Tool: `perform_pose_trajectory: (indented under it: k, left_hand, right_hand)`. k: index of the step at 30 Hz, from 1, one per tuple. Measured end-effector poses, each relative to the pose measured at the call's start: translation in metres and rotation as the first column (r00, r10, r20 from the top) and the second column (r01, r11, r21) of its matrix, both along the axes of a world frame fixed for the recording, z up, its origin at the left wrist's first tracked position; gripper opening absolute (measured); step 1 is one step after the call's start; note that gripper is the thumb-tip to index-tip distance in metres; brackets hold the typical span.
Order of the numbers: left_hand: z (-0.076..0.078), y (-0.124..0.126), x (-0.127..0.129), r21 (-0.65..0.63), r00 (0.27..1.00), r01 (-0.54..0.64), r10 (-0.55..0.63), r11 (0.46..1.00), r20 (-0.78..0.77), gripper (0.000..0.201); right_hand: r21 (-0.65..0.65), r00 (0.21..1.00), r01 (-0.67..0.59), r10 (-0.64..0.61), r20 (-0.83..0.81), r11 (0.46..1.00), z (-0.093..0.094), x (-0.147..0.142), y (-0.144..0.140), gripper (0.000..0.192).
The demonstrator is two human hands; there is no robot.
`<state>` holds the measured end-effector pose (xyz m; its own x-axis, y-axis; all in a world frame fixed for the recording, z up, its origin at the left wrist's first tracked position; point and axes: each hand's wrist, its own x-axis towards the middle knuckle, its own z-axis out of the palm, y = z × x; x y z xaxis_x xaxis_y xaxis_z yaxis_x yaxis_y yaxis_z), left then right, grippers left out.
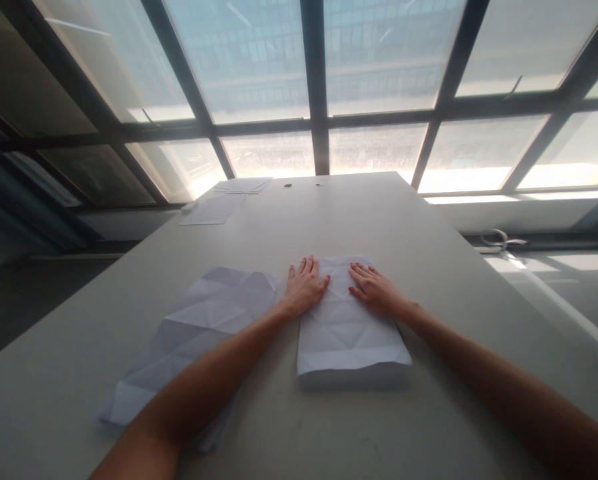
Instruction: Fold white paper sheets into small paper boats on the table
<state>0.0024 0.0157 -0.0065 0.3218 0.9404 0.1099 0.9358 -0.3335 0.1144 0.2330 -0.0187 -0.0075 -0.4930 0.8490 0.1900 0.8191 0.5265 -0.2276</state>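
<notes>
A white sheet of paper (351, 327) with crossing fold creases lies in front of me, its near edge lifted a little off the table. My left hand (306, 285) rests flat on its upper left edge, fingers spread. On the upper right part my right hand (373, 288) also lies flat, fingers stretched out and pointing inward. Neither hand grips anything. To the left are more creased white papers (213, 307), partly hidden under my left forearm.
The long white table (359, 220) stretches toward large windows (379, 60). Flat white sheets (213, 208) lie at its far left end. A small dark round hole (287, 186) shows near the far edge. A pale cable (499, 239) sits beyond the right side.
</notes>
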Motion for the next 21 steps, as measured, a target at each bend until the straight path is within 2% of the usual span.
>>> perform_pose_trajectory:
  k: [4, 7, 10, 12, 16, 21]
  left_hand:
    - [0.006, -0.002, 0.001, 0.082, 0.997, 0.014, -0.021, 0.997, 0.080, 0.054]
    - [0.012, -0.007, 0.005, 0.157, 0.979, 0.145, -0.165, 0.977, 0.120, 0.049]
    - [0.013, -0.012, 0.008, 0.101, 0.942, 0.310, -0.320, 0.946, 0.106, 0.049]
    - [0.012, -0.015, 0.009, 0.031, 0.927, 0.367, -0.368, 0.930, 0.071, 0.054]
    - [0.011, -0.017, 0.009, -0.032, 0.924, 0.383, -0.383, 0.923, 0.011, 0.060]
    - [0.013, -0.017, 0.007, -0.048, 0.912, 0.408, -0.409, 0.912, -0.009, 0.065]
  right_hand:
    - [-0.001, 0.999, 0.035, -0.035, 0.005, 0.999, -0.001, 0.001, 0.002, 0.057]
    - [0.002, 0.998, 0.064, -0.064, 0.009, 0.998, -0.001, 0.004, 0.003, 0.057]
    - [0.008, 0.997, 0.074, -0.074, 0.006, 0.997, -0.001, 0.006, 0.004, 0.057]
    - [0.006, 0.997, 0.078, -0.079, 0.005, 0.997, -0.001, 0.007, 0.005, 0.056]
    - [0.019, 0.983, 0.182, -0.182, 0.005, 0.983, -0.003, 0.014, 0.009, 0.053]
    - [0.047, 0.937, 0.350, -0.350, -0.006, 0.936, -0.009, 0.030, 0.019, 0.049]
